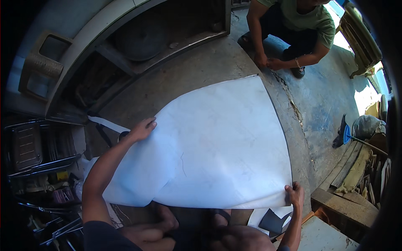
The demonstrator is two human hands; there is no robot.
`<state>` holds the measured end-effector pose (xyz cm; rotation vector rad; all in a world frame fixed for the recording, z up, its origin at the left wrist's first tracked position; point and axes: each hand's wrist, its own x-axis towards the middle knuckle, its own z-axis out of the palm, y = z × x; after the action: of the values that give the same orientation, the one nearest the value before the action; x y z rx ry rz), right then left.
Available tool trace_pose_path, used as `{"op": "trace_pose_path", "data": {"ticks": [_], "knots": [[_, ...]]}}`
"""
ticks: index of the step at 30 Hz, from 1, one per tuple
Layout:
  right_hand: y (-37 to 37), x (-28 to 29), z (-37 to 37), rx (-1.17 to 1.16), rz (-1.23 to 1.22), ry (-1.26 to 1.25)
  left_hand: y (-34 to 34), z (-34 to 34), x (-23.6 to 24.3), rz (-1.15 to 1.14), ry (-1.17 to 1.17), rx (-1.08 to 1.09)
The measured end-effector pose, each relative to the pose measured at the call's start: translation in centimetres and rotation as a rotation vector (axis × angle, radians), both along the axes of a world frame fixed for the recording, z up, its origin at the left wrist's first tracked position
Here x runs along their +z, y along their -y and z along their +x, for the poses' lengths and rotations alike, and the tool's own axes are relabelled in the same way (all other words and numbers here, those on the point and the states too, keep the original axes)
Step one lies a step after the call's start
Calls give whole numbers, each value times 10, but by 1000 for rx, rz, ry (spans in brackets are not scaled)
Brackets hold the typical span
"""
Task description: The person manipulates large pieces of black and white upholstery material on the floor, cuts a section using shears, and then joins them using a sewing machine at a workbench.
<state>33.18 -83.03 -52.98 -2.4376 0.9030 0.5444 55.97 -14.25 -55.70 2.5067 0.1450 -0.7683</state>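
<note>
A large white flexible sheet (226, 138) lies across the floor in front of me, its near edge reaching over my feet. It bulges and creases toward the left, and a thin dark curved line marks its surface. At its far left edge my left hand (143, 129) is closed on the rim, fingers together. My right hand (296, 193) pinches the near right corner, the thumb on the upper side. Fingertips beneath the sheet are hidden.
A person (293, 37) squats beyond the far right corner, hands together. A dark open-fronted cabinet (142, 62) stands at far left, with stacked metal chairs (33, 146) nearer. To the right are a blue broom (346, 134) and wood planks (343, 205). The concrete floor (326, 104) has a long crack.
</note>
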Motion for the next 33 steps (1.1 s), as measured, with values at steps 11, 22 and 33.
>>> {"op": "trace_pose_path", "data": {"ticks": [11, 22, 33], "knots": [[-124, -55, 245, 559, 152, 516, -86, -93, -36, 431, 42, 214], [-186, -138, 369, 271, -413, 221, -4, -211, 16, 12, -75, 192], [-150, -117, 311, 201, -383, 199, -75, -160, -29, 186, -171, 143]]}}
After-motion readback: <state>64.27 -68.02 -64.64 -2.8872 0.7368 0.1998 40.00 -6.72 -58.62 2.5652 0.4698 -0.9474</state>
